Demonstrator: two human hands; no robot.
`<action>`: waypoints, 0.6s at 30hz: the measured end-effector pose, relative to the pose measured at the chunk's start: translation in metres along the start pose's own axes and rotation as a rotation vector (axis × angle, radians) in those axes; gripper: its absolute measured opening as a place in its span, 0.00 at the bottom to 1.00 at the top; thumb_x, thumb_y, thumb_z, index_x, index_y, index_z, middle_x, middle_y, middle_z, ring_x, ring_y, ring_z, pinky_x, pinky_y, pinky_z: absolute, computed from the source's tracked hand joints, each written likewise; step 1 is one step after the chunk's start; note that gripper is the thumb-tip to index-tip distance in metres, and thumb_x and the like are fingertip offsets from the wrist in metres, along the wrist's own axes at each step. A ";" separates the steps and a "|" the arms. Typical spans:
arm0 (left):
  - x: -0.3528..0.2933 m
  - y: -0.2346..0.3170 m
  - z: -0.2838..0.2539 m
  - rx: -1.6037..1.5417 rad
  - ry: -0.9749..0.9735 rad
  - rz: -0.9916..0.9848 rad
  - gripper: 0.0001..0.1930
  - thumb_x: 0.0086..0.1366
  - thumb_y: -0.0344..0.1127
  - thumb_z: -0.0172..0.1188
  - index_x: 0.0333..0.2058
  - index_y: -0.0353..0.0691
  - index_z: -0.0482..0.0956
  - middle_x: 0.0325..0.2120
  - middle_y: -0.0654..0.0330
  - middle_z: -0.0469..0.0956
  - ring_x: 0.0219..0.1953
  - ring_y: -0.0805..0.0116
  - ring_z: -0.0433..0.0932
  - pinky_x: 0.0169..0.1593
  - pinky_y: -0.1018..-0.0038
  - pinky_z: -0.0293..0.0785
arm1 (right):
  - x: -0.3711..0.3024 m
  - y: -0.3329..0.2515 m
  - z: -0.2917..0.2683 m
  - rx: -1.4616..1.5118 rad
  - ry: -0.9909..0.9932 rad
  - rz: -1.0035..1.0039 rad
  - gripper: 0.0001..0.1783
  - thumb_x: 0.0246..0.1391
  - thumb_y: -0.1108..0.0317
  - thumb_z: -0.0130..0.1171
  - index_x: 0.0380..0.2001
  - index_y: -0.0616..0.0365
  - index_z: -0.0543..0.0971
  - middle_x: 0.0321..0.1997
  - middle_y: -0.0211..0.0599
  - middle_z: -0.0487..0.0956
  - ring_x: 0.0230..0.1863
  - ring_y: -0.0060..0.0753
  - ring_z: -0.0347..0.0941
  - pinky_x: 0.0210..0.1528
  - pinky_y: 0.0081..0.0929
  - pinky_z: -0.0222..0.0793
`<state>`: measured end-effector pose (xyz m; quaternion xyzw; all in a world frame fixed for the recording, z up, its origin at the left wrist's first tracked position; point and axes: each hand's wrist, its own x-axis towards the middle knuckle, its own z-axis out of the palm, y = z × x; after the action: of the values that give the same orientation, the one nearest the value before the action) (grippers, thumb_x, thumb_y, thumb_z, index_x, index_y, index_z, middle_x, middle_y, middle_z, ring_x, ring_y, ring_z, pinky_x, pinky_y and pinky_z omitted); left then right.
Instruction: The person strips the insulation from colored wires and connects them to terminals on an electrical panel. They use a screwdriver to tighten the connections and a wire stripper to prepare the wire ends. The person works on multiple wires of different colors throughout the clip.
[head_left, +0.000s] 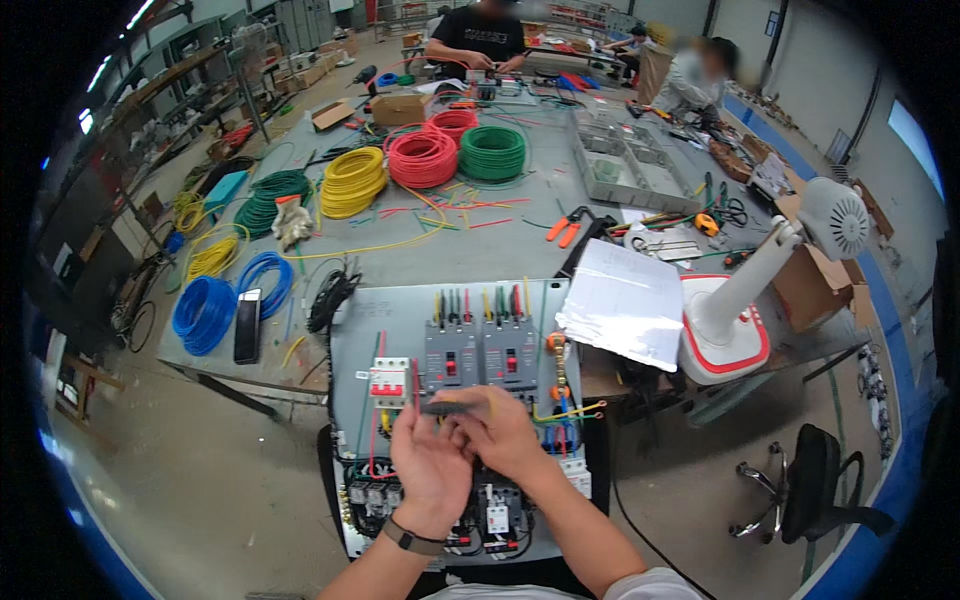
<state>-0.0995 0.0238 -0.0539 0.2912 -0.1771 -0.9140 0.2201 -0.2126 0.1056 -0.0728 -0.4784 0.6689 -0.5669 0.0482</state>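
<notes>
My left hand [433, 470], palm up with curled fingers, and my right hand [508, 432] meet above a light grey mounting plate [350, 312]. A dark grey, narrow thing [450, 408] runs between their fingertips; its kind I cannot make out. The right hand closes round it. Beside the left fingertips a short red wire [417, 378] stands up; whether those fingers grip it is unclear. Just beyond are two grey circuit breakers [450, 370] with red toggles and coloured wires on top. A white breaker with red levers [389, 384] sits left. My forearms partly cover black contactors [376, 496].
Wire coils, yellow [353, 184], red [422, 158], green [491, 154] and blue [204, 314], lie on the grey table. A phone [247, 326] rests at left. Papers [622, 300] and a white lamp [720, 318] stand right, near orange-handled pliers [569, 228]. Other people work at the far side.
</notes>
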 end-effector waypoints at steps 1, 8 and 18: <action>-0.006 0.000 0.015 0.021 0.014 -0.005 0.32 0.75 0.66 0.53 0.60 0.44 0.74 0.49 0.60 0.78 0.46 0.66 0.77 0.55 0.66 0.73 | -0.006 0.012 0.001 -0.113 0.061 -0.089 0.19 0.59 0.77 0.63 0.55 0.60 0.84 0.47 0.47 0.85 0.53 0.58 0.81 0.57 0.46 0.77; -0.003 0.000 0.002 0.010 -0.048 -0.010 0.30 0.75 0.65 0.51 0.58 0.45 0.76 0.48 0.64 0.80 0.48 0.67 0.78 0.52 0.68 0.71 | 0.000 0.001 0.001 0.048 -0.048 0.013 0.19 0.59 0.78 0.66 0.54 0.59 0.85 0.50 0.44 0.84 0.49 0.50 0.83 0.54 0.40 0.78; -0.004 0.001 0.003 -0.005 0.000 -0.017 0.31 0.73 0.65 0.54 0.58 0.44 0.77 0.52 0.60 0.80 0.55 0.63 0.78 0.61 0.64 0.71 | -0.002 0.006 0.001 -0.001 -0.016 -0.001 0.22 0.63 0.77 0.63 0.60 0.56 0.84 0.48 0.45 0.85 0.47 0.50 0.84 0.53 0.43 0.79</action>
<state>-0.0983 0.0258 -0.0494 0.2921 -0.1726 -0.9162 0.2132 -0.2145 0.1059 -0.0795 -0.4833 0.6685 -0.5627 0.0532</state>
